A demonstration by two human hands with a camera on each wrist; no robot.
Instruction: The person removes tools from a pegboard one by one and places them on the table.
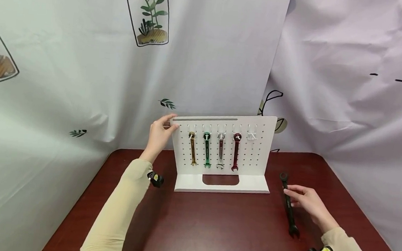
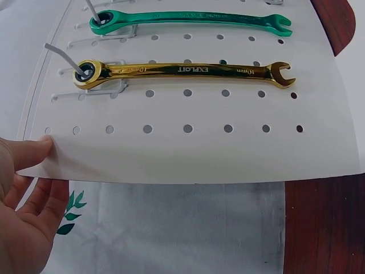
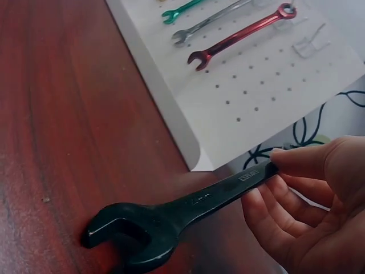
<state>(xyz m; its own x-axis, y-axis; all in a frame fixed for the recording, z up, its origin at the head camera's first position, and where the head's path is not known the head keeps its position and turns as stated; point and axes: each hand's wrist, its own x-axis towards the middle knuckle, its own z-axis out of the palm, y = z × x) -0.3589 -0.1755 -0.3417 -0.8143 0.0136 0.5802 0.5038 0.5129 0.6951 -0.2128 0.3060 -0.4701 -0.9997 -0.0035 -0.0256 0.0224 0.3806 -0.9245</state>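
My left hand [image 1: 160,135] pinches the upper left corner of a white pegboard stand [image 1: 255,157], thumb on its front face. In my right hand [image 1: 309,205] is a black combination wrench [image 1: 289,207], pinched near its ring end, with the open jaw pointing down toward the table. Hanging from hooks on the board are a gold wrench [image 2: 188,71], a green wrench [image 2: 199,19], a silver wrench [image 1: 221,150] and a red wrench [image 3: 245,35]. At the board's right, a white hook [image 3: 311,45] carries nothing.
The pegboard's base stands on a dark red wooden table [image 1: 207,224]. Behind and on both sides hangs pale cloth [image 1: 220,64] printed with plants. My right hand is to the right of the board's base.
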